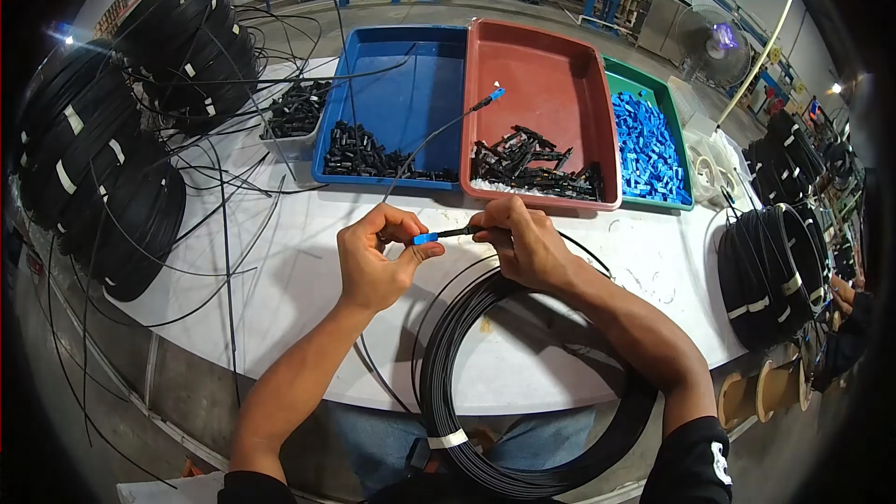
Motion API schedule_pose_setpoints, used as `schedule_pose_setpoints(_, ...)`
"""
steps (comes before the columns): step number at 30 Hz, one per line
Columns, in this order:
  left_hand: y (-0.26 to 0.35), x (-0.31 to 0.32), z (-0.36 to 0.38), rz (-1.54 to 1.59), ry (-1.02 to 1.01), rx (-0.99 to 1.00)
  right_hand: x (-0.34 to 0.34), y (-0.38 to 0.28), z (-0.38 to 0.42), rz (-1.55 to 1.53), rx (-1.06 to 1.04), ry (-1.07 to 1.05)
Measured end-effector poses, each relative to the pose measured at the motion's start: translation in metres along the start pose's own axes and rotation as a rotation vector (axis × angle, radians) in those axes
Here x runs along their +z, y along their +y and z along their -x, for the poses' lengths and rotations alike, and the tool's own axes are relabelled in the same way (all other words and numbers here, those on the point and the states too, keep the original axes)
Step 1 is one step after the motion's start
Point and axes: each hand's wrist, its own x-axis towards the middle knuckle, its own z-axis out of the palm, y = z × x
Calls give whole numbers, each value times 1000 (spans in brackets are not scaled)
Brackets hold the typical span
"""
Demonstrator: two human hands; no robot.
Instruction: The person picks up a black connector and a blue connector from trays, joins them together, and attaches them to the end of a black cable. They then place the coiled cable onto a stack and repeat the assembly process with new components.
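Over the white table, my left hand pinches a blue connector housing between thumb and fingers. My right hand is closed on the black connector boot directly to its right, in line with the blue piece. A black cable runs from behind my right hand toward the coil of black cable, which lies below my hands and hangs over the table's front edge, tied with a white band. Another cable end with a blue connector sticks up beyond my left hand.
Behind my hands stand a blue tray and a red tray with black parts, and a green tray of blue connectors. Tall cable coils fill the left, with loose ends trailing over the table. More coils stand right.
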Motion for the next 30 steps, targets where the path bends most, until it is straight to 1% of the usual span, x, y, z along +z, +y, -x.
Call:
schedule_pose_setpoints(2, 1, 2, 1, -142, 5, 45, 2, 0, 0, 1, 42, -12)
schedule_pose_setpoints(3, 3, 2, 0, -146, 4, 41, 1, -3, -1, -4, 43, -9)
schedule_pose_setpoints(5, 7, 4, -3, -69, 53, 58, -5, -8, -3, -49, 124, 18)
schedule_pose_setpoints(6, 7, 5, -3, -66, 58, 59, -5, -7, -4, -47, 122, 13)
schedule_pose_setpoints(8, 5, 9, -2, 32, 123, 62, -4, -8, -3, 54, -1, -33)
schedule_pose_setpoints(9, 2, 11, 0, 32, 123, 62, -1, -8, -1, 3, 40, -51)
schedule_pose_setpoints(11, -4, 17, 5, -29, 63, 118, 0, -11, -2, -13, 37, -71)
schedule_pose_setpoints(12, -4, 22, 5, -59, 75, 145, 0, -11, -2, -28, 36, -93)
schedule_pose_setpoints(14, 2, 17, 1, -307, -16, 197, 0, -6, -1, -24, 66, -81)
schedule_pose_setpoints(15, 10, 15, -4, -306, -15, 196, -1, -2, -1, -17, 99, -70)
schedule_pose_setpoints(17, 27, 11, -12, -536, -4, 373, -10, 8, -2, 44, 71, -111)
schedule_pose_setpoints(18, 27, 5, -12, -531, -6, 375, -14, 10, -3, 104, 42, -146)
schedule_pose_setpoints(20, 27, -10, -12, -1014, -304, 336, -17, 7, -3, 130, 27, -175)
schedule_pose_setpoints(21, 23, -11, -11, -1037, -351, 402, -18, 6, -5, 160, -61, -190)
schedule_pose_setpoints(22, 19, -10, -9, -1040, -349, 399, -18, 4, -8, 188, -154, -207)
schedule_pose_setpoints(24, 14, -4, -4, -1147, -501, 322, -18, -3, -9, 165, -154, -224)
schedule_pose_setpoints(25, 12, -3, -4, -1071, -513, 324, -18, -6, -9, 185, -178, -243)
schedule_pose_setpoints(26, 14, -3, -4, -1073, -508, 322, -18, -8, -9, 208, -201, -261)
schedule_pose_setpoints(28, 19, 0, -4, -1041, -580, 255, -15, -9, -8, 218, -207, -253)
schedule_pose_setpoints(30, 14, 2, -4, -1028, -620, 271, -13, -10, -8, 259, -226, -308)
